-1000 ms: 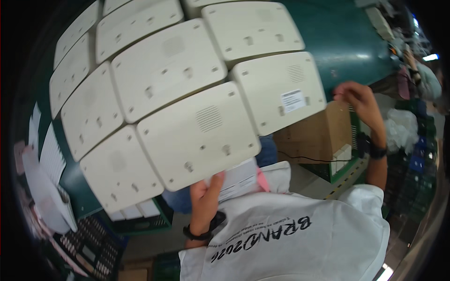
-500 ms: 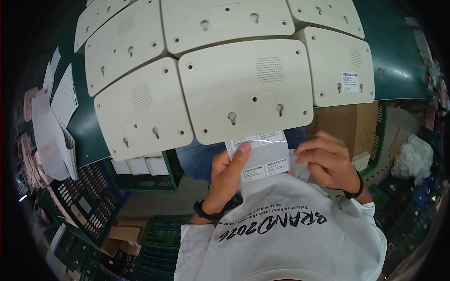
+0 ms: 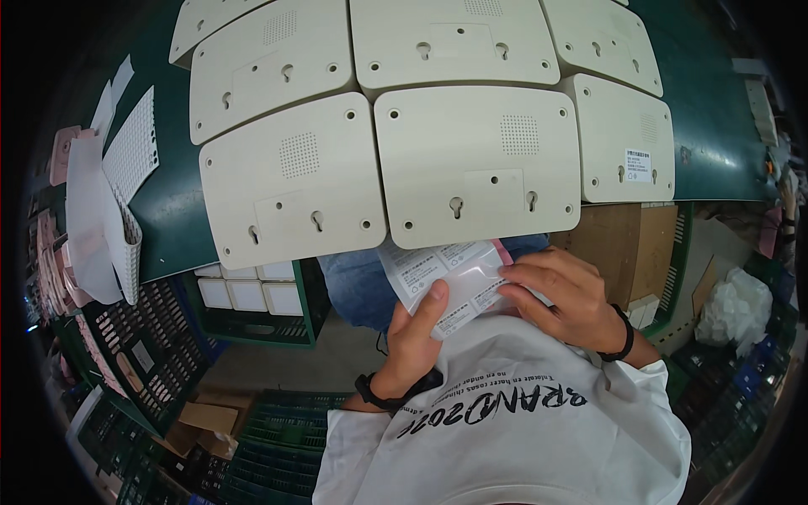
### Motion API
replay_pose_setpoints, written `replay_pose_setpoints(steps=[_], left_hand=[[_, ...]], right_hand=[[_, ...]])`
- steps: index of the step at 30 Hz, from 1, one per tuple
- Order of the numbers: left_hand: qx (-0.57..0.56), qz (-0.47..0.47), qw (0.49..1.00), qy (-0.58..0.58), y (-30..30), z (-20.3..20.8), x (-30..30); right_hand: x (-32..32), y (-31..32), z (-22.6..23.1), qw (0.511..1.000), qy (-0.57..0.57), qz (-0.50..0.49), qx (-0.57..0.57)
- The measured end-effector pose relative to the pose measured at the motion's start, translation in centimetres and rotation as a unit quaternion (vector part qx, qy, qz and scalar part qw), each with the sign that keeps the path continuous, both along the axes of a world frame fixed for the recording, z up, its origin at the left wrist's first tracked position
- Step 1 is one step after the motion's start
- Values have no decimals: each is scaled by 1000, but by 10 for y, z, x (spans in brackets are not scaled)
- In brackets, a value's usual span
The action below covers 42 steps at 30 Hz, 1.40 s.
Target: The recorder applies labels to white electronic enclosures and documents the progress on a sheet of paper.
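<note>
My left hand (image 3: 412, 341) is closed on a sheet of white sticker labels (image 3: 412, 268), thumb on top. Printed labels run along the sheet's upper and lower parts, with a glossy bare strip between. At its right edge, my right hand (image 3: 564, 299) pinches with thumb and forefinger; whether a label is lifted there is hidden. Just beyond the sheet lies a cream plastic housing (image 3: 480, 160), with screw holes, keyhole slots and a speaker grille. To its right, another cream housing (image 3: 619, 114) bears a white printed label (image 3: 638, 166).
More cream housings (image 3: 295, 202) stand in rows on the green table (image 3: 164, 244). White papers (image 3: 93, 227) lie at the table's left. Below are a green crate (image 3: 311, 316) of white boxes, a cardboard box (image 3: 606, 244) and a clear plastic bag (image 3: 736, 307).
My right hand has moved left onto the sheet's right edge and closed there. The sheet has tilted in my left hand. The whole view has shifted, with the housings now further right.
</note>
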<state>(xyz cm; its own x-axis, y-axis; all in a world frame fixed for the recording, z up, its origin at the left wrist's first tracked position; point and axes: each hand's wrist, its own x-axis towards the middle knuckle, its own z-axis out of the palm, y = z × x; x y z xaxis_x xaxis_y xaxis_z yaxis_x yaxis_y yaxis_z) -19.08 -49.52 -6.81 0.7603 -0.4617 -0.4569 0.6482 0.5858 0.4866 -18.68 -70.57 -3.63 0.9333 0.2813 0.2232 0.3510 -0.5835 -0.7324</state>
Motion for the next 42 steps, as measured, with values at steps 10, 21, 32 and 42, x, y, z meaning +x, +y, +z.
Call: replay_pose_setpoints(steps=[10,21,32,42], left_hand=[[29,91,995,27,2,-5,-1],[318,60,931,-172,29,-10,-19],[502,-6,627,-595,30,-4,21],[479,20,643,-597,25,-4,25]], right_hand=[[12,9,22,989,-74,63,-113],[79,-5,66,925,290,-74,234],[95,4,66,920,309,-105,215],[93,6,65,934,288,-106,185]])
